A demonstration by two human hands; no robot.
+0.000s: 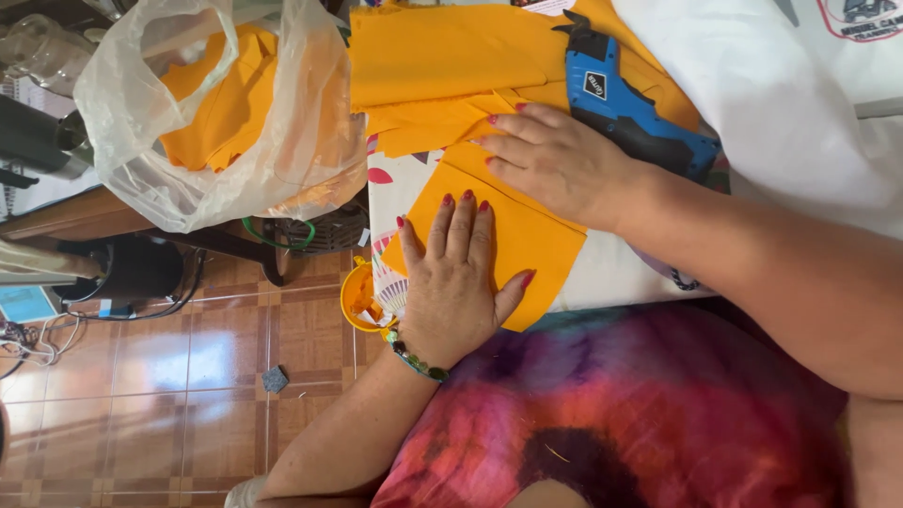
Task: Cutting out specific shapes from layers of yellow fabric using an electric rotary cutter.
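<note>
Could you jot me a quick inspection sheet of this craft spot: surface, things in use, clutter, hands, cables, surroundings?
Surface: table under a patterned cloth.
Job's things: folded orange fabric piece; more orange fabric behind it.
Clutter: blue glue gun; plastic bag of orange scraps; white cloth.
Hands: left hand flat on the fabric piece, beaded bracelet on its wrist; right hand pressing its upper edge.
Cables: white cords and a black lead on the floor.
Surroundings: tiled floor; yellow tub.
</note>
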